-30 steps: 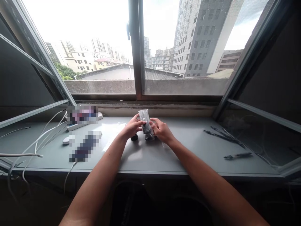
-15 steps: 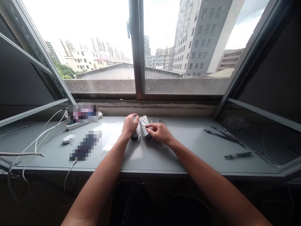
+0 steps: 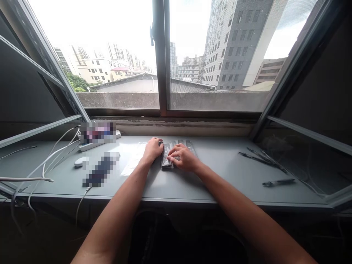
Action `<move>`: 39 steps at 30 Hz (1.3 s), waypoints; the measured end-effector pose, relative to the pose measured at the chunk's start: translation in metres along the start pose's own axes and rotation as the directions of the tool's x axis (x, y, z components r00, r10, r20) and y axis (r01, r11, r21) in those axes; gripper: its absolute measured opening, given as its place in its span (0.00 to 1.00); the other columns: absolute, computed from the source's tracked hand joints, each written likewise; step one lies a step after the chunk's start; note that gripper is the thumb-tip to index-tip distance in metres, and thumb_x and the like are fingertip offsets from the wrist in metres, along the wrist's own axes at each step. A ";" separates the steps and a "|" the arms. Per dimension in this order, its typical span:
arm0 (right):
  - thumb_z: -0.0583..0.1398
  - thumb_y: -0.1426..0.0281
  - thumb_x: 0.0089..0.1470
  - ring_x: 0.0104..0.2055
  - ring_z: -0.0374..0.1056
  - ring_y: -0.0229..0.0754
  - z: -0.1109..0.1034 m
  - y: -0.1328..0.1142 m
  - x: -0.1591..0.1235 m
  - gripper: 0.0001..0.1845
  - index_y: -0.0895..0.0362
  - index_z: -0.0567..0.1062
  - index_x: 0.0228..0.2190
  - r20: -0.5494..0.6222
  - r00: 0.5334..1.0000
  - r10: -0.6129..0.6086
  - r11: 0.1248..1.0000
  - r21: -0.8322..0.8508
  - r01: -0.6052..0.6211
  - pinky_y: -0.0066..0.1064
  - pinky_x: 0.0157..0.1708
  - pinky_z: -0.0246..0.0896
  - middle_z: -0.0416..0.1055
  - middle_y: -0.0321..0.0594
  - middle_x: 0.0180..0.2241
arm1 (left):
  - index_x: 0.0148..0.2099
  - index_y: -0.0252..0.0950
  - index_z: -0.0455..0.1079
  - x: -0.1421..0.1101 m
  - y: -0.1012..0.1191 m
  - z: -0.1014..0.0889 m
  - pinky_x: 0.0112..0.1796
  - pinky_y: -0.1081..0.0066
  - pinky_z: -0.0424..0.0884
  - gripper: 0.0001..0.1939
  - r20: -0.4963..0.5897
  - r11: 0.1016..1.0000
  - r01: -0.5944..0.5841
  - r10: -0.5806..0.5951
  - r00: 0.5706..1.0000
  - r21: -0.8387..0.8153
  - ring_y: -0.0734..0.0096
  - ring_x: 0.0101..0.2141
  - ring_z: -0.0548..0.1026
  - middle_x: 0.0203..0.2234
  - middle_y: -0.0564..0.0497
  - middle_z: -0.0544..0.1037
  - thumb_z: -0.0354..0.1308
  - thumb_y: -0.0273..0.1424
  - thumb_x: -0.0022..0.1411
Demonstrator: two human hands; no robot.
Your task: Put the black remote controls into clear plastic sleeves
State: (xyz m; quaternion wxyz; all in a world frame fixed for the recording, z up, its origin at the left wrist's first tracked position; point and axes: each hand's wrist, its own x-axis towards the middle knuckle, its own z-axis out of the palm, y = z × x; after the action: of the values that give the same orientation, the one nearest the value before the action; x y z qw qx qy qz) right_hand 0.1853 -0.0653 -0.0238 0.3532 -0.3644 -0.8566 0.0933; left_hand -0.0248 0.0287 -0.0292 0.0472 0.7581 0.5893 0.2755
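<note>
A dark, narrow packet wrapped in clear plastic (image 3: pixel 166 161) lies flat on the desk between my hands, its short end towards me. My left hand (image 3: pixel 154 149) is at its far left edge, fingers curled around a small dark edge that I cannot identify. From the right, my right hand (image 3: pixel 184 158) reaches over the packet, thumb and fingertips closed on the plastic. Partly behind the right hand lie more clear plastic packets (image 3: pixel 190 145). The black remote control seen earlier cannot be told apart now.
White sheets (image 3: pixel 132 161) lie left of my left arm. Further left are a white power strip (image 3: pixel 100 142), a white mouse-like object (image 3: pixel 79 162), cables (image 3: pixel 41 168) and blurred-out items. Pens (image 3: pixel 278 182) and black cables (image 3: pixel 261 160) lie right. The desk edge (image 3: pixel 176 200) runs in front.
The plastic-wrapped packet, tilted up in my right hand before, now lies flat and slightly nearer me. My left hand has lowered and moved to its edge. The remote's buttoned end no longer shows separately.
</note>
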 end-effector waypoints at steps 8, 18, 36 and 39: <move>0.67 0.69 0.68 0.50 0.76 0.50 -0.002 0.004 0.002 0.08 0.51 0.88 0.36 -0.029 1.000 -0.013 0.998 0.054 0.015 0.46 0.60 0.65 0.86 0.41 0.41 | 0.54 0.34 0.83 -0.002 -0.016 -0.005 0.65 0.32 0.55 0.31 -0.083 0.932 0.321 -0.311 0.947 0.168 0.24 0.70 0.61 0.64 0.26 0.74 0.49 0.52 0.74; 0.67 0.67 0.68 0.50 0.76 0.51 -0.003 0.002 0.001 0.08 0.51 0.87 0.35 -0.032 0.999 0.026 0.997 0.070 -0.024 0.46 0.58 0.67 0.86 0.42 0.41 | 0.66 0.26 0.72 -0.001 -0.021 -0.004 0.63 0.40 0.62 0.36 -0.078 0.944 0.330 -0.330 0.941 -0.013 0.26 0.66 0.69 0.61 0.17 0.75 0.59 0.50 0.70; 0.73 0.59 0.58 0.50 0.81 0.51 -0.016 -0.012 0.006 0.29 0.53 0.80 0.57 -0.027 0.949 0.313 0.829 0.495 -0.259 0.40 0.54 0.72 0.85 0.43 0.44 | 0.63 0.38 0.75 -0.013 0.056 -0.026 0.50 0.64 0.79 0.34 0.172 -0.042 0.177 0.099 0.980 -0.983 0.60 0.50 0.83 0.50 0.44 0.84 0.80 0.36 0.57; 0.70 0.58 0.60 0.45 0.80 0.48 -0.019 -0.011 0.006 0.13 0.54 0.85 0.41 -0.022 0.934 0.358 0.833 0.460 -0.308 0.38 0.50 0.71 0.85 0.40 0.39 | 0.55 0.38 0.80 -0.009 0.051 -0.030 0.51 0.67 0.78 0.24 0.140 -0.049 0.141 0.015 0.990 -0.989 0.60 0.52 0.82 0.48 0.46 0.85 0.79 0.38 0.58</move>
State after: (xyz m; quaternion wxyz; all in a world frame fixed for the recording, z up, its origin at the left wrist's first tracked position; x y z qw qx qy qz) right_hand 0.1889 -0.0709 -0.0015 0.4514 -0.4209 -0.7147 0.3291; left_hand 0.0041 -0.0026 0.0132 0.6247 0.4750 0.2381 0.5723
